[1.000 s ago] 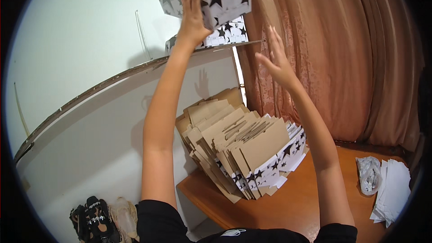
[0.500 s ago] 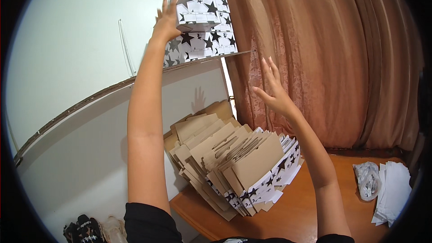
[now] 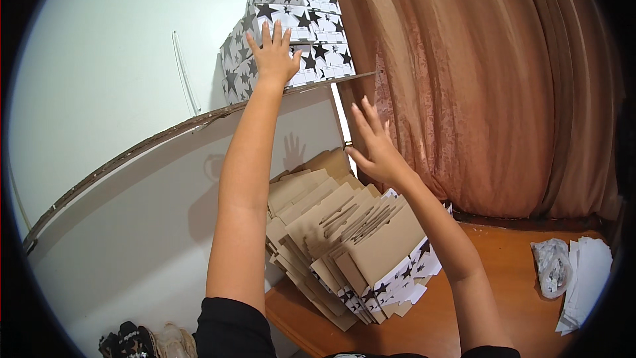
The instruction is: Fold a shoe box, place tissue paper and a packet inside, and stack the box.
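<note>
Several white boxes printed with black stars are stacked on the shelf along the wall. Raised to the front of the stack, my left hand has its fingers spread, palm toward a box; whether it touches the cardboard I cannot tell. My right hand hangs in the air below the shelf's right end, fingers stretched out, holding nothing. Beneath both hands, a leaning pile of flattened cardboard boxes lies on the wooden table, brown inside and star-printed outside.
Brown curtains hang behind the table. At the table's right are a clear plastic bag and white paper sheets. Shoes stand at the lower left. A thin white cord hangs on the wall above the shelf.
My left hand has moved from the left side of the stack to its front, and the box it was at now sits further back in the stack. My right hand has shifted left and slightly down.
</note>
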Available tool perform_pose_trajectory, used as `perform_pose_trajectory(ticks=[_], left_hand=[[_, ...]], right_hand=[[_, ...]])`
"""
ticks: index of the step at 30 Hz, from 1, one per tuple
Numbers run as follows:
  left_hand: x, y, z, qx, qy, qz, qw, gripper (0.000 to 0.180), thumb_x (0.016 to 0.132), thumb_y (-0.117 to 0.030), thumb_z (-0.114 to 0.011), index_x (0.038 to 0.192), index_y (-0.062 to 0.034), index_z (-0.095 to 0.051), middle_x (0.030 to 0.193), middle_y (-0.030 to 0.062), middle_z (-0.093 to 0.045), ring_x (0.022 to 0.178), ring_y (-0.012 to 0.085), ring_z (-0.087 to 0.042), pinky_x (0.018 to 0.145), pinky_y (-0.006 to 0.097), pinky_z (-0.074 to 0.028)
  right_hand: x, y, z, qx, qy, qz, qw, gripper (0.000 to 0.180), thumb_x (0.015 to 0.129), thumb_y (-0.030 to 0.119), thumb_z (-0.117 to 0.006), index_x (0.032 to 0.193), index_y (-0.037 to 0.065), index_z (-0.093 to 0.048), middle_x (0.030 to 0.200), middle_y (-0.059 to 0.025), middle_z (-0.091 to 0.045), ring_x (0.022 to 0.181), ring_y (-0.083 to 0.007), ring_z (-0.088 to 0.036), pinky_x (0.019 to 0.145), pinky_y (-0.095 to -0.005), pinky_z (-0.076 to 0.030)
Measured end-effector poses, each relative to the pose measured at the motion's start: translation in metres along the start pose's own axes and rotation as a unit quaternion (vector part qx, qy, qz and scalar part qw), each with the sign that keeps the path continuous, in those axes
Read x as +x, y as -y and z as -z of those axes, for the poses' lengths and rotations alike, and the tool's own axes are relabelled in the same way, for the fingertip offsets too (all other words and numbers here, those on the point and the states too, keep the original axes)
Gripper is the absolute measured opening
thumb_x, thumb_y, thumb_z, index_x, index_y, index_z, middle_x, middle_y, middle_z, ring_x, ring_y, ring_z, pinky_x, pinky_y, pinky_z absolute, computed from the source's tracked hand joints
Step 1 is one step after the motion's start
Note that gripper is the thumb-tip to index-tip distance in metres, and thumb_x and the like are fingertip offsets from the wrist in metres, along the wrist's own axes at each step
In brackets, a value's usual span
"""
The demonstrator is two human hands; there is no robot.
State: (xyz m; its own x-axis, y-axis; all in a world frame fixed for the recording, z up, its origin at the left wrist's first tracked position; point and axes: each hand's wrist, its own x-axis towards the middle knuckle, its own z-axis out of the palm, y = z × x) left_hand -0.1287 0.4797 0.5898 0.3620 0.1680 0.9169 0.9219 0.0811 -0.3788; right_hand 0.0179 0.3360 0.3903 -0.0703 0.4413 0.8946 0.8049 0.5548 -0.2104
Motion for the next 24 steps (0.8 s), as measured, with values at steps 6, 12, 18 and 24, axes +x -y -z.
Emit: perform_pose_trajectory(ticks=[6,12,18,24], left_hand=[[-0.011,0.013,-0.004,-0.027,0.039,-0.006,0.999,0.061,0.085,-0.054,-0.036,0.137,-0.0200,-0.034,0.148,0.0033,-0.018,0.136,0.0283,-0.012,0.100,0.066,-0.001],[-0.099,-0.050,0.054,-0.254,-0.161,-0.063,0.952,0.055,0.083,-0.038,-0.051,0.129,-0.0087,-0.043,0.138,0.0077,-0.037,0.130,0.0262,-0.029,0.101,0.065,-0.004],[-0.350,-0.117,0.093,-0.511,0.091,-0.090,0.850,0.033,0.079,-0.021,-0.058,0.110,-0.0079,-0.058,0.113,0.0058,-0.055,0.108,0.0225,-0.049,0.097,0.049,-0.026],[-0.489,-0.177,0.129,-0.528,0.224,-0.140,0.807,0.040,0.077,-0.020,-0.060,0.114,-0.0073,-0.054,0.109,0.0067,-0.053,0.102,0.0211,-0.048,0.085,0.041,-0.032]], right_hand=[[0.010,0.023,-0.016,-0.094,0.004,0.084,0.992,0.074,0.081,0.022,-0.058,0.142,0.013,-0.016,0.147,-0.0168,-0.008,0.133,-0.0415,-0.008,0.103,-0.0607,-0.010],[-0.051,-0.003,-0.034,-0.104,0.025,0.032,0.994,0.069,0.081,0.022,-0.057,0.140,0.014,-0.022,0.146,-0.0138,-0.015,0.134,-0.0400,-0.011,0.103,-0.0614,-0.007],[-0.225,-0.019,-0.049,-0.033,0.008,-0.207,0.978,0.046,0.083,0.018,-0.053,0.127,0.011,-0.043,0.139,-0.0108,-0.032,0.131,-0.0407,-0.020,0.102,-0.0615,-0.008],[-0.381,0.019,-0.069,-0.033,0.029,-0.368,0.929,0.044,0.083,0.015,-0.051,0.126,0.011,-0.044,0.138,-0.0131,-0.032,0.131,-0.0423,-0.020,0.102,-0.0616,-0.011]])
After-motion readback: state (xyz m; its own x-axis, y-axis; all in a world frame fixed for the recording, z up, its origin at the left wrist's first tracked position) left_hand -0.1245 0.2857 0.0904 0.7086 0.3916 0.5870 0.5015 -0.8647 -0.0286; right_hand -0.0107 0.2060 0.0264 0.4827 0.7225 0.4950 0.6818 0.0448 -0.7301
